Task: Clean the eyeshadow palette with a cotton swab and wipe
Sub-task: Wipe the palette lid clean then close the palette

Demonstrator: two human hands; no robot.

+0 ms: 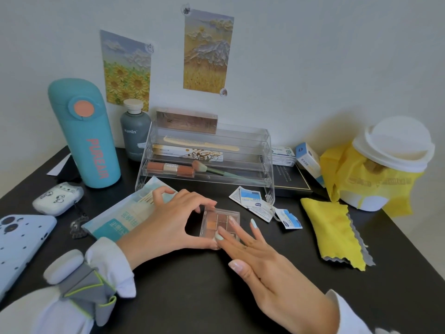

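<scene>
The small square clear-plastic eyeshadow palette (220, 222), with brown and orange pans visible through it, lies flat on the black tabletop (192, 285) near the middle of the view, just in front of the tiered clear acrylic organiser (265, 150).

The left hand (168, 222) frames the palette's left side: thumb at the near corner, fingertips curved onto the far edge, a light pinch that steadies it. The right hand (260, 259) lies with fingers straight and spread, fingertips resting flat on the palette's top and near-right edge; it holds nothing.

Whether the lid is closed or open cannot be told with certainty; the fingers appear to rest on a clear cover.

Neither hand holds a swab or a wipe. Torn white-and-blue wipe sachets (255, 201) lie just right of the palette, which suggests wipes have been taken out, but no loose used wipe is visible. A white-and-teal soft pack (115, 220), possibly of swabs, lies under the left hand. A folded yellow cloth (334, 230) lies well to the right, beside a white lidded bin with a yellow liner (385, 165).

Judgement: the moment sits either before cleaning starts or at its close, with the palette being positioned or shut. The opened sachets favour the latter, but the pans are too small to grade for cleanliness. No remaining step can be confirmed as done.
</scene>
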